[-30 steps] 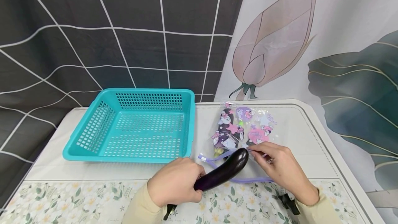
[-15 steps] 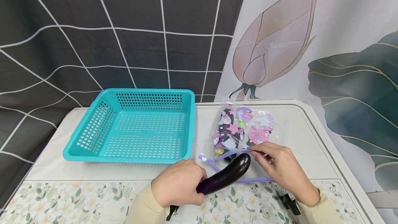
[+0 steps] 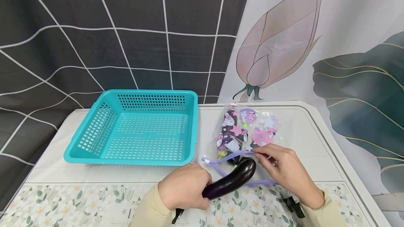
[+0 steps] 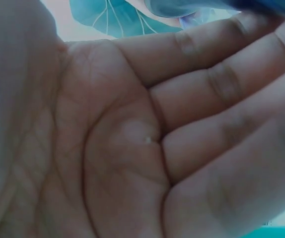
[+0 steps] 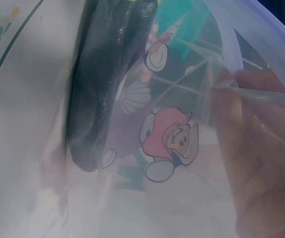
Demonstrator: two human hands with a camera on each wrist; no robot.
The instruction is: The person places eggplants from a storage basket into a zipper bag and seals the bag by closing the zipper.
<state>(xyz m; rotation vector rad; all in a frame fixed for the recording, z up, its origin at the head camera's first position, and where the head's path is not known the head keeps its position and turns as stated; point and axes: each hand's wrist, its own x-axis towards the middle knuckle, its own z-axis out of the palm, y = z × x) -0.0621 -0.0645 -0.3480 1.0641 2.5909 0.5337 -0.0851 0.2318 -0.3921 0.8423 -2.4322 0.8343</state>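
Observation:
My left hand (image 3: 184, 186) grips the near end of a dark purple eggplant (image 3: 233, 181). Its rounded far end is at the mouth of a clear zip bag (image 3: 268, 123) printed with pink and purple cartoon figures. With thumb and fingers, my right hand (image 3: 284, 169) pinches the upper lip of the bag, and the purple zip strip (image 3: 260, 183) gapes apart. Dark, long vegetables and something yellow-green lie inside the bag. The right wrist view shows a dark, long vegetable (image 5: 103, 84) through the film. In the left wrist view, the palm (image 4: 122, 139) covers most of the picture.
A turquoise plastic basket (image 3: 194, 129) with slotted walls stands left of the bag; nothing is seen in it. The white table (image 3: 309, 139) has a floral mat (image 3: 79, 202) along its front. A dark checked cloth (image 3: 139, 6) hangs behind.
My left hand and the eggplant have shifted slightly right and nearer to me. The eggplant's far end has dropped from over the upper zip strip to below it. My right hand stays put.

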